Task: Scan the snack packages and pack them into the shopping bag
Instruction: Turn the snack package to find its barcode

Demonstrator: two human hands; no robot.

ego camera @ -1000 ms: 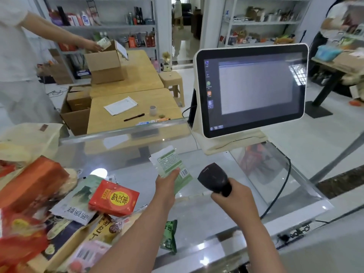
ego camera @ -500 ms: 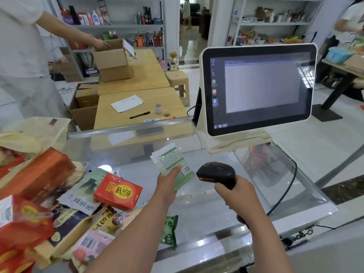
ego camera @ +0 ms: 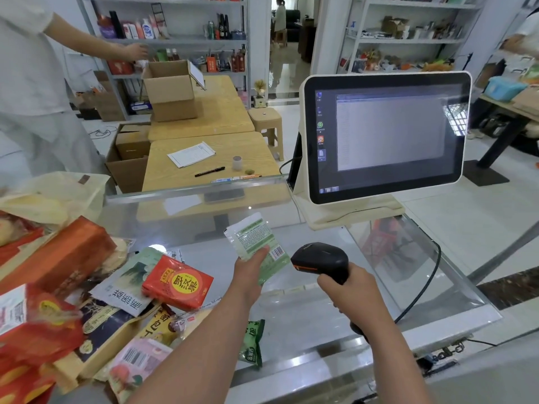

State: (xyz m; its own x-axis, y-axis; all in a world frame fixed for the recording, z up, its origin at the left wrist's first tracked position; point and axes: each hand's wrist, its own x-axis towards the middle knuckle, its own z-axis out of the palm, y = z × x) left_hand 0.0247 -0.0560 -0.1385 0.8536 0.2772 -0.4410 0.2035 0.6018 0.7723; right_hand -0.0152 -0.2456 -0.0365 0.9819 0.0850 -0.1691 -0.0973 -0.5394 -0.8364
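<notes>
My left hand (ego camera: 250,269) holds a pale green snack packet (ego camera: 253,239) upright over the glass counter (ego camera: 315,313), barcode side facing me. My right hand (ego camera: 348,290) grips a black handheld scanner (ego camera: 320,259), its head level and close beside the packet's barcode. A heap of snack packages lies at the left: a red box (ego camera: 178,282), an orange-brown pack (ego camera: 62,255), a white-green pouch (ego camera: 131,282) and a pink packet (ego camera: 137,363). A small green packet (ego camera: 253,342) lies under my left forearm. A cream shopping bag (ego camera: 55,196) sits at the far left.
A touchscreen register (ego camera: 385,135) stands at the counter's back right, with the scanner cable (ego camera: 428,287) trailing down the right side. Beyond are wooden tables with cardboard boxes (ego camera: 172,88), shelves, and a person in white (ego camera: 32,83) reaching toward a shelf.
The scanner head has tipped from pointing down to level beside the barcode. The packet has stayed almost still in my left hand. The person behind moved a hand from the box toward the shelf.
</notes>
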